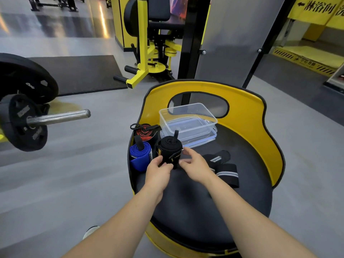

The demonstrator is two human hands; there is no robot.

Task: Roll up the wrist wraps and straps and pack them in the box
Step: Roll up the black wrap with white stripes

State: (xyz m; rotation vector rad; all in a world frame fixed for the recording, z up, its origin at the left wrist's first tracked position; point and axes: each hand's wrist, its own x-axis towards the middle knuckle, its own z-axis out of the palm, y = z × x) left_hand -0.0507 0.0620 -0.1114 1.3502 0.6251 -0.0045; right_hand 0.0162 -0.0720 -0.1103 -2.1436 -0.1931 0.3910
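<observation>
- Setting: round black padded seat (195, 211) with a yellow curved backrest (242, 101), used as the work surface.
- Rolled black fabric wrist wrap (170, 150) stands on end near the seat's left-centre, thumb loop sticking up from its core.
- Left hand (158, 169): fingers curled against the lower left side of the black roll, gripping it.
- Right hand (193, 164): thumb and fingers at the roll's right side, seemingly pinching or pressing down the loose tail end; exact contact of the fingertips cannot be told.
- Step in hand, as judged: finishing the roll of this wrap, i.e. fastening its closure so it stays wound.
- Rolled blue fabric wrap (140, 155) lies just left of the black roll; rolled red-and-black patterned wrap (146, 133) sits behind it. Both appear finished but not packed.
- Flat black straps with grey stripes (223, 166) lie unrolled to the right of the hands.
- Clear rectangular plastic box (188, 118) rests on its clear lid (202, 140) at the back of the seat, with nothing in it.
- Progress estimate: about halfway on rolling; packing not begun.
- Next move calls for: keeping tension on the roll while the tail is pressed shut, then either carrying it into the box or setting it down and taking up the striped straps.
</observation>
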